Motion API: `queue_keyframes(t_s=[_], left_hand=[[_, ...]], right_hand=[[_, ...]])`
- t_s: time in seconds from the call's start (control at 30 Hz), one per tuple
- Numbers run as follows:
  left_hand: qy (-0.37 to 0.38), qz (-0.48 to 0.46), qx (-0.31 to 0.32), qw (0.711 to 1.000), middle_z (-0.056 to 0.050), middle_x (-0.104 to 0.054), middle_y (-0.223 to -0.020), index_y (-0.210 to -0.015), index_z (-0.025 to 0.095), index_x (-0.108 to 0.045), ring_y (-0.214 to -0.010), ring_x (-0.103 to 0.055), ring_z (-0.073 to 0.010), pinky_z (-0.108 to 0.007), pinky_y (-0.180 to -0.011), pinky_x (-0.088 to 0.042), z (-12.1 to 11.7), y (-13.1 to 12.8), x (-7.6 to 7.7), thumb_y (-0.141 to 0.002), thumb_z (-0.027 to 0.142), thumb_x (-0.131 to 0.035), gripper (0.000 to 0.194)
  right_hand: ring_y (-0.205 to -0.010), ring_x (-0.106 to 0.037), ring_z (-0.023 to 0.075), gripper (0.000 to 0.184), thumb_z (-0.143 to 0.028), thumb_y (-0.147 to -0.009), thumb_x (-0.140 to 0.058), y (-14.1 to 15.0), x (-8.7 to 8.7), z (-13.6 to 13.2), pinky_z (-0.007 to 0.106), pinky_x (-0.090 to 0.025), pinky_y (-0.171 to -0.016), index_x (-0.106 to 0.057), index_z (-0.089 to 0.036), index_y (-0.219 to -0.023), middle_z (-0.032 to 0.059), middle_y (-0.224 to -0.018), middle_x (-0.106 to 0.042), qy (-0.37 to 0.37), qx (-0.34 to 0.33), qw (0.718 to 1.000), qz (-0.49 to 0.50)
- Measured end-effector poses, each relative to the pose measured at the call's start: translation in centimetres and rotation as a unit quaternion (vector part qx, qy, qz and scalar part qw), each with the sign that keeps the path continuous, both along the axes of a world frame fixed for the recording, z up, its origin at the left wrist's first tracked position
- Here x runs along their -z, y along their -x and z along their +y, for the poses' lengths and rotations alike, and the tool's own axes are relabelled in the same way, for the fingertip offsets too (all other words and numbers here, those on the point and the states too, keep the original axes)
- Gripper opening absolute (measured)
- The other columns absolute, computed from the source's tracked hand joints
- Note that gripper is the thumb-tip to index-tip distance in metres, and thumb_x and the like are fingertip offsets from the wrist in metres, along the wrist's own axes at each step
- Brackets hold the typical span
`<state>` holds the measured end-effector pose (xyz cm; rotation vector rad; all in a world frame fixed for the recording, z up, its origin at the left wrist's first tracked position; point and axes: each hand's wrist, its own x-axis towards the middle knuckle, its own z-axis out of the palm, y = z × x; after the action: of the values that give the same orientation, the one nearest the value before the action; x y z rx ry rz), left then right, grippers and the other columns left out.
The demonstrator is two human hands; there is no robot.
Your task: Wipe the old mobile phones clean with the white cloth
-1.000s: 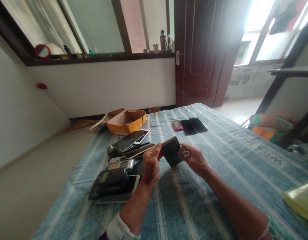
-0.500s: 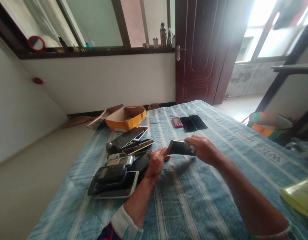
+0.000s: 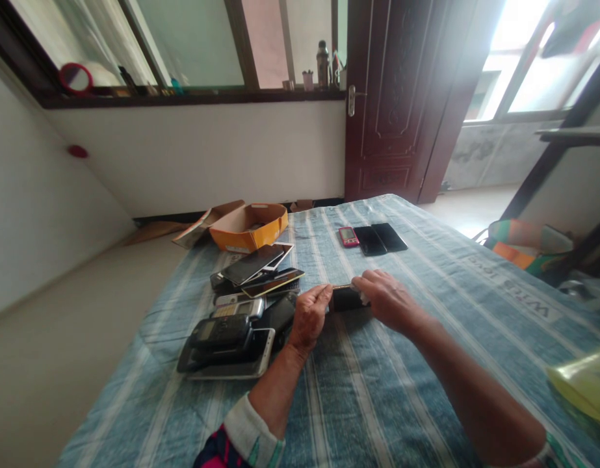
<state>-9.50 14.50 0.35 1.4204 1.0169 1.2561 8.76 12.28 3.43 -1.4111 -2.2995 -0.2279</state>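
My left hand (image 3: 310, 316) is closed on the left end of a dark smartphone (image 3: 347, 300), raised slightly above the cloth-covered table and tipped so one long edge faces up. My right hand (image 3: 391, 298) pinches a crumpled whitish wipe (image 3: 362, 295), tissue or cloth, against the phone's right part. Its fingers hide that end of the phone. Just left of my left hand lies a pile of old phones, with a black handset (image 3: 220, 331), a silver keypad phone (image 3: 240, 308) and a white-edged tablet or large phone (image 3: 263, 356) among them.
Beyond the pile stands an open orange cardboard box (image 3: 251, 229). Farther back on the striped blue tablecloth (image 3: 378, 403), a pink phone (image 3: 348, 236) lies beside two black phones (image 3: 390, 238). A yellow translucent item (image 3: 585, 383) sits at the right edge.
The phone has been turned so that its edge now faces up. My right hand has shifted slightly left along it with the wipe, and the view has moved a little.
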Motion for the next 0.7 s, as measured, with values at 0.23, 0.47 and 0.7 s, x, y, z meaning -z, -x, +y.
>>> queue_keyframes(t_s=[0.23, 0.47, 0.7], left_hand=[[-0.034, 0.043, -0.021, 0.998, -0.003, -0.066, -0.069, -0.076, 0.018, -0.073, -0.066, -0.056, -0.0168, -0.026, -0.066, -0.043, 0.0, 0.0, 0.0, -0.081, 0.037, -0.059, 0.024], [-0.003, 0.038, 0.001, 0.999, 0.0, -0.063, -0.066, -0.076, 0.015, -0.07, -0.065, -0.053, -0.0149, -0.023, -0.064, -0.042, 0.1, 0.2, 0.0, -0.079, 0.04, -0.061, 0.027], [0.01, 0.027, 0.006, 1.0, 0.001, -0.064, -0.07, -0.076, 0.015, -0.069, -0.066, -0.054, -0.014, -0.023, -0.065, -0.042, 0.4, 0.1, 0.3, -0.08, 0.043, -0.059, 0.03]], right_hand=[[-0.09, -0.051, 0.0258, 0.028, -0.006, -0.085, -0.043, 4.6, 1.9, -1.1, 0.044, -0.04, -0.093, -0.062, -0.011, -0.105, 0.0118, -0.089, -0.06, -0.103, 0.008, 0.994, 0.021], [-0.105, -0.05, 0.0268, 0.032, -0.012, -0.09, -0.039, 5.1, 3.0, -1.5, 0.051, -0.031, -0.105, -0.06, -0.01, -0.116, 0.0137, -0.1, -0.062, -0.15, 0.054, 0.987, 0.018], [-0.101, -0.053, 0.0258, 0.03, -0.009, -0.087, -0.043, 2.8, 3.0, -1.3, 0.048, -0.03, -0.104, -0.063, -0.009, -0.109, 0.0117, -0.095, -0.064, -0.153, 0.139, 0.978, -0.004]])
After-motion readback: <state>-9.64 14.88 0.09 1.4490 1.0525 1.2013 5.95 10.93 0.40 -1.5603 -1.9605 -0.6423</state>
